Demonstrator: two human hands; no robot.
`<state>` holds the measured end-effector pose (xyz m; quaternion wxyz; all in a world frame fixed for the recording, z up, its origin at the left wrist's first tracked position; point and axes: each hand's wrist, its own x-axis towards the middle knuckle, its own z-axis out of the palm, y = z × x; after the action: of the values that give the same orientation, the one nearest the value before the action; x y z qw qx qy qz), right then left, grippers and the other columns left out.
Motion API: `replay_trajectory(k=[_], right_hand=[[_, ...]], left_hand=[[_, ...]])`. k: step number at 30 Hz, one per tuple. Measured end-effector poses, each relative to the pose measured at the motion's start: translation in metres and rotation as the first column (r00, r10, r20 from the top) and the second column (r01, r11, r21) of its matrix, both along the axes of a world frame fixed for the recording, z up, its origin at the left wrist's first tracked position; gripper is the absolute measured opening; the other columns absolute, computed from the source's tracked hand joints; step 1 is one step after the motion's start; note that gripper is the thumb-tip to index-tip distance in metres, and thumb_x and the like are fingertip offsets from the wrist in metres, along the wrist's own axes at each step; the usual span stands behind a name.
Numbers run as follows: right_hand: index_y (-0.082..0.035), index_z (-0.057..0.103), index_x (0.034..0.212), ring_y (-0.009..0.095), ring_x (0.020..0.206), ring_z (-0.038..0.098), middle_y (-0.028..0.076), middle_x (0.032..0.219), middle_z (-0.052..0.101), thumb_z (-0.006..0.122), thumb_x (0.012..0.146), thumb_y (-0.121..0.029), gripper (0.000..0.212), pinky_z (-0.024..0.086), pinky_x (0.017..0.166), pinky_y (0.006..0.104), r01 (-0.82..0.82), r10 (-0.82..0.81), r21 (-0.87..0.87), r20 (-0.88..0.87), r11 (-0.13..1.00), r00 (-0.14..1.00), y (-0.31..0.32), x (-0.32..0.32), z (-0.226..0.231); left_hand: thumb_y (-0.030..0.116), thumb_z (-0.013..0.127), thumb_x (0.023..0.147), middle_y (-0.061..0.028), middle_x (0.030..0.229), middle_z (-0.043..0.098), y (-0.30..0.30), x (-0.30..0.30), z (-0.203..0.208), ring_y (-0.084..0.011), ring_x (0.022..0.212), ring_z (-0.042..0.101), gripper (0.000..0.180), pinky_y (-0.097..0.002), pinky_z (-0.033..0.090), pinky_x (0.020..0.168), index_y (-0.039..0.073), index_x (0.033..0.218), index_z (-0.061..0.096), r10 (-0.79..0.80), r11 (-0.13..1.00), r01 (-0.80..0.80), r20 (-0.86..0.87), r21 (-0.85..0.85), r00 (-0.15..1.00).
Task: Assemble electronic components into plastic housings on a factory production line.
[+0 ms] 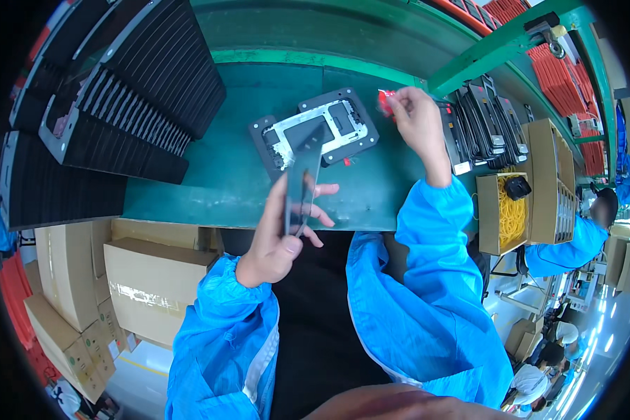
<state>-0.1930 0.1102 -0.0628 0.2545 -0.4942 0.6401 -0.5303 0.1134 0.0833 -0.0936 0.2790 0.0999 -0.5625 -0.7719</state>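
Note:
My left hand (pixel 267 253) grips a thin, glossy dark panel (pixel 301 185), shaped like a phone screen, by its edges. The panel is tilted nearly edge-on over the near side of a black fixture (pixel 366 142) on the green bench. In that fixture lies a silver-white phone-sized frame (pixel 281 131), partly hidden behind the panel. To the right of the fixture, my raised right hand (pixel 420 124) pinches a small, crinkled red piece of film (pixel 385 102) between thumb and fingers. Another small red bit (pixel 347 162) rests by the fixture's near edge.
Tall stacks of black slotted trays (pixel 143 91) stand at the left. At the right are a row of dark, flat devices (pixel 486 126) and a cardboard box (pixel 493 210) with yellow cords. A green metal post (pixel 497 49) rises behind. Cartons (pixel 157 280) sit below the bench's left side.

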Motion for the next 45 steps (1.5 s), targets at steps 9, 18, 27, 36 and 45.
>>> replay_trajectory(k=[9,18,27,36,45], right_hand=[[-0.001,0.061,0.126,0.008,0.07,0.062,0.004,0.087,0.066,0.068,0.097,-0.009,0.031,0.048,0.061,0.0234,-0.286,0.324,-0.162,0.304,0.944,0.896,-0.002,0.065,0.013],[-0.006,0.061,0.135,0.003,0.059,0.058,-0.002,0.077,0.064,0.064,0.102,-0.017,0.035,0.043,0.047,0.021,-0.901,0.758,0.295,0.492,0.317,0.428,-0.019,0.043,0.035],[-0.009,0.071,0.115,0.003,0.061,0.052,-0.006,0.072,0.057,0.059,0.105,-0.031,0.026,0.04,0.053,0.0192,-0.071,0.042,0.067,0.361,0.995,0.932,-0.038,-0.043,-0.03],[-0.008,0.068,0.128,0.01,0.088,0.063,0.004,0.109,0.069,0.058,0.105,-0.038,0.04,0.052,0.065,0.0232,-0.079,0.058,0.137,0.153,0.987,0.987,-0.042,-0.042,-0.041],[-0.005,0.058,0.142,0.016,0.1,0.068,0.009,0.122,0.069,0.062,0.102,-0.038,0.052,0.058,0.073,0.0287,-0.298,0.275,0.308,0.115,0.904,0.954,-0.037,-0.043,-0.039]], left_hand=[[0.069,0.019,0.103,-0.0245,0.155,0.04,-0.013,-0.011,0.016,-0.0343,0.113,0.064,0.085,-0.0431,0.064,0.073,0.006,0.16,0.021,0.04,0.885,0.024,-0.128,0.466,0.991],[0.058,0.042,0.105,-0.0224,0.151,0.046,-0.04,-0.003,0.018,-0.033,0.117,0.061,0.075,-0.0445,0.06,0.084,0.004,0.157,0.033,0.03,0.958,0.006,-0.121,0.286,0.992],[0.026,0.084,0.08,-0.0174,0.129,0.062,-0.081,-0.023,0.031,-0.0327,0.116,0.06,0.08,-0.0435,0.044,0.106,0.002,0.148,0.049,0.617,0.477,-0.2,0.164,-0.856,0.77],[0.024,0.083,0.083,-0.0161,0.127,0.063,-0.079,-0.081,0.015,-0.0299,0.118,0.059,0.076,-0.0414,0.046,0.104,0.004,0.148,0.048,0.646,0.374,-0.042,0.227,-0.927,0.729],[0.031,0.089,0.075,-0.0167,0.127,0.063,-0.076,-0.093,0.011,-0.036,0.122,0.057,0.086,-0.0626,0.027,0.115,0.005,0.147,0.049,0.687,0.328,-0.031,0.216,-0.944,0.694]])
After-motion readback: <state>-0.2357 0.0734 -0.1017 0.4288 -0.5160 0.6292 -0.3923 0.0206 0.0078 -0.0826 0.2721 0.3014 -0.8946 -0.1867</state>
